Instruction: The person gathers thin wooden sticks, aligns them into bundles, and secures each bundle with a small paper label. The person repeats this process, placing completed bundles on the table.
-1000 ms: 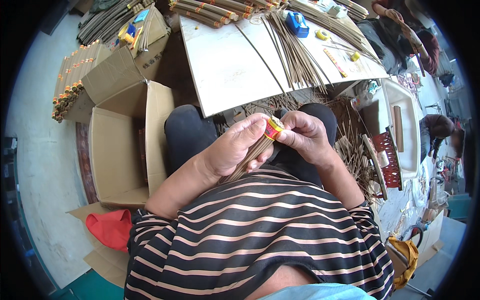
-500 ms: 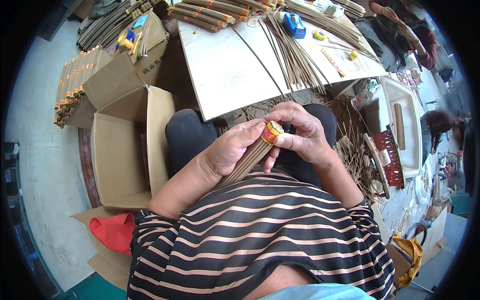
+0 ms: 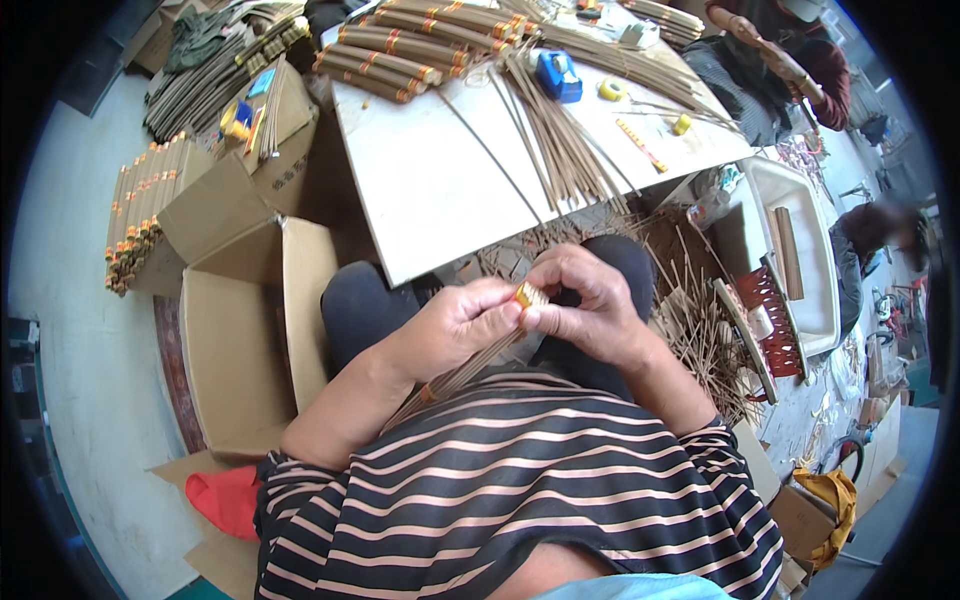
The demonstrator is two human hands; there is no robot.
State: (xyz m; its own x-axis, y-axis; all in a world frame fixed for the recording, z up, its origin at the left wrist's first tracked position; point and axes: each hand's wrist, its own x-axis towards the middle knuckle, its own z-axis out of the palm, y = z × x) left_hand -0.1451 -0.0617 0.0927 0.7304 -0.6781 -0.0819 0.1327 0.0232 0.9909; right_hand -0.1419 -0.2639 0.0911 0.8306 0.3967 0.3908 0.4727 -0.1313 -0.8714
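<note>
Over my lap, both hands are closed round the top of a bundle of brown incense sticks [image 3: 468, 374]. My left hand [image 3: 448, 328] wraps the bundle just below its end, thumb lying along it. With thumb and curled fingers my right hand [image 3: 588, 308] pinches the yellow paper band [image 3: 528, 295] at that end. The bundle slants down toward my striped shirt, and a small orange band shows lower on it. My fingers hide most of the yellow band.
Ahead, a white table [image 3: 420, 190] bears banded bundles [image 3: 385, 55], loose sticks [image 3: 570, 140] and a blue tape dispenser [image 3: 558, 76]. To my left stands an open cardboard box [image 3: 235, 350]. On the right are a white tub [image 3: 820, 250] and a red rack [image 3: 775, 315]. Another person [image 3: 800, 60] sits at far right.
The bundle's end has tipped lower and nearer me, and my fingers now cover more of the yellow band. My right hand has moved slightly left and down. The view has shifted a little.
</note>
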